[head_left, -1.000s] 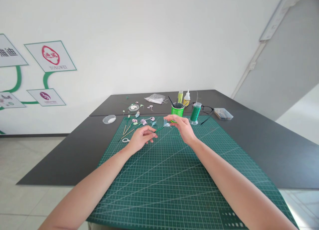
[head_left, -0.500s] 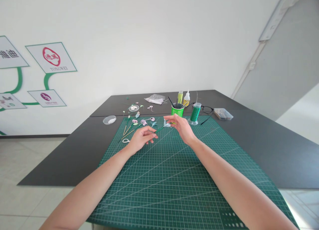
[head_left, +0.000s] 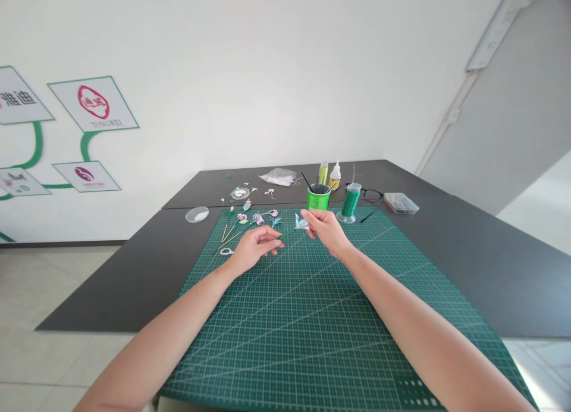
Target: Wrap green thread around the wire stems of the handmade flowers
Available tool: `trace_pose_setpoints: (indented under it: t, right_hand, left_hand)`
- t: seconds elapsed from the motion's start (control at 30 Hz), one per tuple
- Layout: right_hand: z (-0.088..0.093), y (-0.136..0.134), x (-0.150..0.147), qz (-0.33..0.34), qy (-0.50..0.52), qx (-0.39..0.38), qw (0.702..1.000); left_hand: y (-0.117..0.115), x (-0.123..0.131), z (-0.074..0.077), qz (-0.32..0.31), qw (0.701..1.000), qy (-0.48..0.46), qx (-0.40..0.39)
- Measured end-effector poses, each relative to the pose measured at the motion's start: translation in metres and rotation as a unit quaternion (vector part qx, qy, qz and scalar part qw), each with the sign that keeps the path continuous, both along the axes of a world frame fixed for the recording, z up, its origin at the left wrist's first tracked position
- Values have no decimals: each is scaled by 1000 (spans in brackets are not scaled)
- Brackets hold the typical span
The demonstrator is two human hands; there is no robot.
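Observation:
A pale blue artificial flower (head_left: 300,222) on a green stem (head_left: 288,233) is held above the cutting mat (head_left: 307,317), its petals pointing right. My left hand (head_left: 257,245) pinches the stem between thumb and fingers. At the petals, my right hand (head_left: 325,226) has its thumb and fingertips closed on a petal edge. Just beyond my left hand lie pink flowers (head_left: 257,219) on green stems and another small blue flower (head_left: 275,221). White-handled scissors (head_left: 226,251) lie left of that hand, their blades not visible.
A green tin (head_left: 318,199) with tools, a spool of green thread (head_left: 351,201), a glue bottle (head_left: 335,175), eyeglasses (head_left: 373,195) and a clear case (head_left: 401,203) stand beyond my right hand. Small dishes (head_left: 197,214) and a plastic bag (head_left: 279,176) lie further back on the black table (head_left: 111,281).
My right hand's fingers, spread over the flower before, have closed at the petals and drawn slightly right, showing more of the blue petals. My left hand stays on the stem.

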State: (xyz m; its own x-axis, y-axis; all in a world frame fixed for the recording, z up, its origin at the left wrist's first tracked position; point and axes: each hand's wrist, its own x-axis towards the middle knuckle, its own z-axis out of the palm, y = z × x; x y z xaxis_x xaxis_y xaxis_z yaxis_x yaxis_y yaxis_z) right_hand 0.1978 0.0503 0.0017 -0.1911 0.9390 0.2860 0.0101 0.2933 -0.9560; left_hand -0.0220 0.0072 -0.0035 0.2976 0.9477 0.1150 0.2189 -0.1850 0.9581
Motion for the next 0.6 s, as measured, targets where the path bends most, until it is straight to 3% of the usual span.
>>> trace_pose_setpoints:
  t: [0.3, 0.6]
  right_hand:
    - [1, 0, 1, 0, 5, 10, 1000]
    - [4, -3, 1, 49, 27, -81, 995]
  left_hand:
    - [-2, 1, 1, -15, 1000, 1, 12]
    - [-2, 0, 4, 43, 998, -37, 37]
